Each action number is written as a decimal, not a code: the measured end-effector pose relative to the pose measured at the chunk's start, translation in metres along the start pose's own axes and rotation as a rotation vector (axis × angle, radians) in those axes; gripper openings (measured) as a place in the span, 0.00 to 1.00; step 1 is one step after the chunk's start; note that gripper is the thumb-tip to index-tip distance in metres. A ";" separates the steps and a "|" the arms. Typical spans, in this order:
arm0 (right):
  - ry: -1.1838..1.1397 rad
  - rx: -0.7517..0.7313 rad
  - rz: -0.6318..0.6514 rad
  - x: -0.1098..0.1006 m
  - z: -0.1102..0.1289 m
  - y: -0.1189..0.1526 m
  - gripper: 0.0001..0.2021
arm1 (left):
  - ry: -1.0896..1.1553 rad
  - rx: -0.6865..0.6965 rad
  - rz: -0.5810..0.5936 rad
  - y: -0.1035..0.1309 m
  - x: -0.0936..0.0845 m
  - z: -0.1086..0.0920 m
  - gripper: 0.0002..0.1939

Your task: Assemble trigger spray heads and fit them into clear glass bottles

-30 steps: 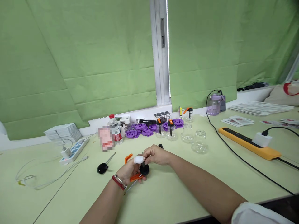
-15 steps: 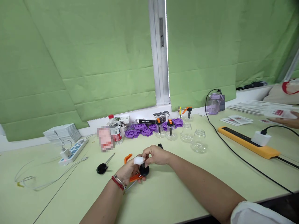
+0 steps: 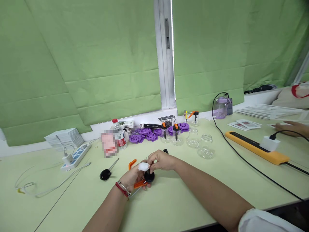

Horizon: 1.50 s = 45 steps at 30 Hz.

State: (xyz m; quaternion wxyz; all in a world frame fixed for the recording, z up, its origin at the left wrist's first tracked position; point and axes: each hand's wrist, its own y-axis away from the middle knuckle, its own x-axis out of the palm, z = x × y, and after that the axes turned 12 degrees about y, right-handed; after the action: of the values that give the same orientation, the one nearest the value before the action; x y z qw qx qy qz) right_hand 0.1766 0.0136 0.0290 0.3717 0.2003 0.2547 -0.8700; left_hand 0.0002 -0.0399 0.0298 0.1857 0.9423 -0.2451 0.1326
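My left hand (image 3: 135,177), its thumb wrapped in white, is closed around a black-and-orange dispenser top (image 3: 149,177) with an orange lever and a thin metal rod. The fingers of my right hand (image 3: 160,161) pinch at the black part of this top, close to the white-wrapped thumb; the exact contact is hidden. Left of my hands lies a second black round piece (image 3: 105,174) with a metal rod. An orange lever (image 3: 132,164) rests just beyond my left hand. A small black part (image 3: 165,150) shows behind my right hand.
Glass jars (image 3: 206,148) stand beyond my hands, some with black-and-orange tops. Purple plastic pieces (image 3: 145,132) and a water bottle (image 3: 120,137) sit near the wall. Power strips (image 3: 256,146) with cables lie at both sides. Another person's hand (image 3: 293,127) is at right.
My hands have barely moved and keep the same grip on the dispenser top. At the right, the other person's hand has shifted left and lower, away from the held-up card.
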 end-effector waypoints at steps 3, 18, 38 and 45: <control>0.031 -0.024 -0.001 -0.001 0.001 -0.001 0.13 | -0.012 -0.005 0.007 0.000 0.000 0.000 0.14; 0.022 -0.050 -0.029 0.002 0.002 -0.001 0.16 | -0.010 -0.017 0.006 -0.001 -0.002 0.000 0.17; -0.032 0.031 -0.056 0.006 -0.009 -0.001 0.16 | -0.007 -0.030 -0.004 -0.002 0.000 -0.002 0.17; -0.016 -0.018 -0.065 0.006 -0.010 0.000 0.13 | -0.007 -0.032 0.003 -0.003 -0.002 -0.001 0.17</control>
State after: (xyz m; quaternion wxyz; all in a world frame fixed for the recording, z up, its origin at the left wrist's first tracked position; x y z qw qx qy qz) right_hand 0.1750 0.0164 0.0176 0.3472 0.1813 0.2659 -0.8808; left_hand -0.0004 -0.0362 0.0287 0.1995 0.9392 -0.2494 0.1258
